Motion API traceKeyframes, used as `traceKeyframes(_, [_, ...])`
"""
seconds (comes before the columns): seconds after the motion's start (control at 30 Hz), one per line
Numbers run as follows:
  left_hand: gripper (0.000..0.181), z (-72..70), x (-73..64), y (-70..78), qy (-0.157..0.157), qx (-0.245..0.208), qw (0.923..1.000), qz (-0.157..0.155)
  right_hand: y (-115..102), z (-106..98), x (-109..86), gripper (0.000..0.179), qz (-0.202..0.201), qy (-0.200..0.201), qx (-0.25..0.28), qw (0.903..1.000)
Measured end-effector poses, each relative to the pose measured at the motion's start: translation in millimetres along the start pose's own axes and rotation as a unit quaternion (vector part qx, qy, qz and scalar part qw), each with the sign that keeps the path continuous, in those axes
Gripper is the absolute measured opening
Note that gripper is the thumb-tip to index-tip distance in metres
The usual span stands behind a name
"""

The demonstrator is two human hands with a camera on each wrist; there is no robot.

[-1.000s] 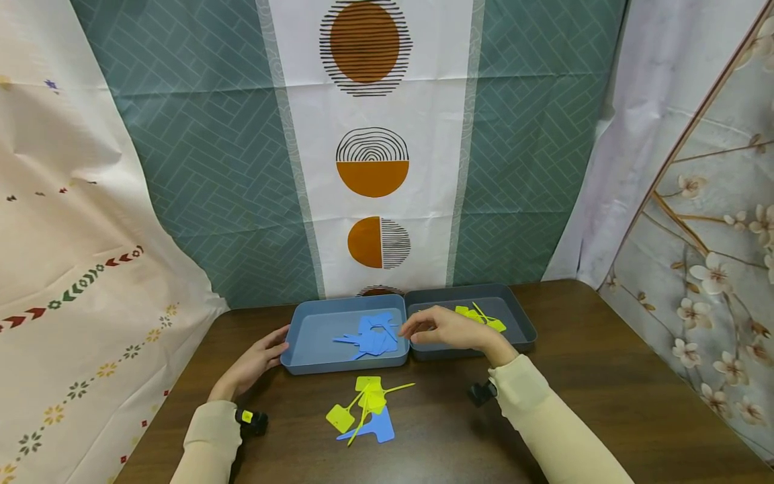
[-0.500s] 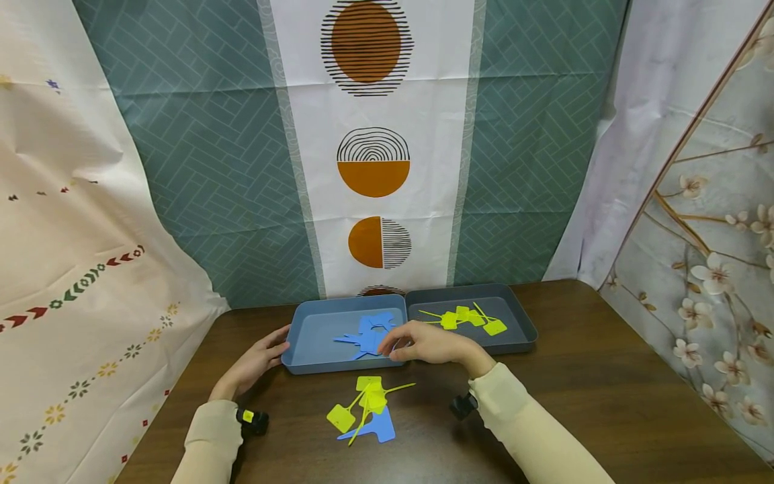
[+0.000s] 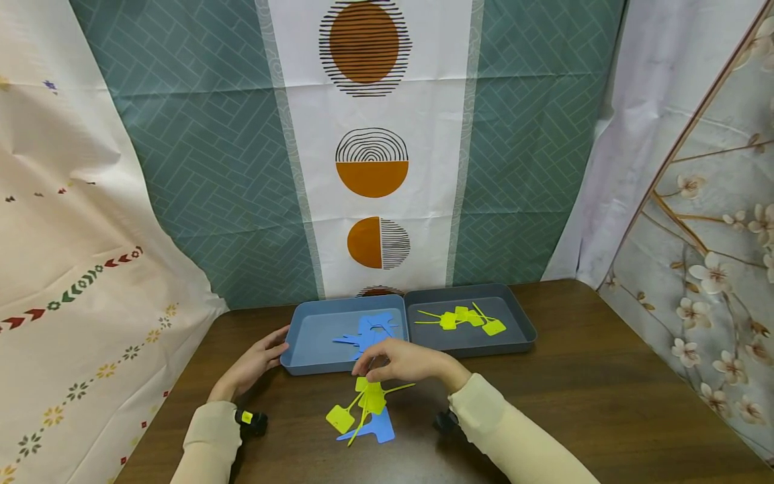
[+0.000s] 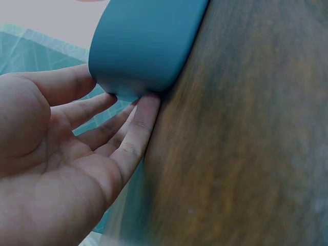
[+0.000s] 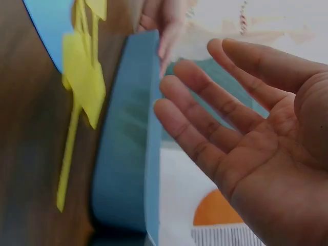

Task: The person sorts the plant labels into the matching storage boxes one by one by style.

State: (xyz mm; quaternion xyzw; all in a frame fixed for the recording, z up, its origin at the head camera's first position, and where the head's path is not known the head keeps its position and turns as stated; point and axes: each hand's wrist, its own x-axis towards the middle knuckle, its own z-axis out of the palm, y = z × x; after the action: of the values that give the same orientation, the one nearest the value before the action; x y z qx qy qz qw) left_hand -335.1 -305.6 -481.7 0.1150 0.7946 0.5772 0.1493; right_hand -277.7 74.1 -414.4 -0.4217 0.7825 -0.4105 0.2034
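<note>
My left hand (image 3: 259, 363) rests its fingertips against the outer left end of the blue tray (image 3: 314, 366); in the left wrist view the relaxed fingers (image 4: 139, 123) touch the wall low down. Over the table in front of that tray hovers my right hand (image 3: 408, 361), holding nothing, its fingers (image 5: 197, 133) loosely extended. Just below it lies a small pile of yellow plastic plant labels (image 3: 340, 418) with square heads and thin stems. A blue T-shaped plant label (image 3: 382, 425) lies partly under them.
Several blue plant labels (image 3: 369, 333) lie in the blue tray, partly behind my right hand. Touching it on the right is a dark grey tray (image 3: 514, 329) with several yellow plant labels (image 3: 476, 318). A patterned curtain (image 3: 387, 202) hangs behind the brown wooden table (image 3: 605, 376).
My right hand has moved from over the grey tray leftward and toward me, past the blue tray's front corner, to above the loose pile. My left hand has stayed in place.
</note>
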Motion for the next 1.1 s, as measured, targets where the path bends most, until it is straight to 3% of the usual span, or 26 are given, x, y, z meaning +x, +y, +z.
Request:
traceKeyframes(0.3, [0.063, 0.3, -1.9, 0.8, -0.001, 0.000, 1.0000, 0.000, 2.0, 25.3, 16.3, 0.025, -0.016, -0.017, 0.002, 0.9997])
traceKeyframes(0.7, [0.063, 1.1, -0.6, 0.6, -0.005, 0.002, 1.0000, 0.004, 5.9, 40.1, 25.2, 0.025, -0.018, -0.020, -0.008, 0.9996])
traceKeyframes(0.97, [0.063, 0.2, -1.0, -0.2, -0.004, 0.005, 1.0000, 0.004, 11.0, 53.4, 28.3, 0.037, -0.020, -0.060, -0.122, 0.9905])
traceKeyframes(1.1, [0.063, 0.9, 0.0, -0.2, -0.005, 0.004, 1.0000, 0.005, 12.0, 59.9, 29.0, 0.041, -0.026, -0.073, -0.153, 0.9852])
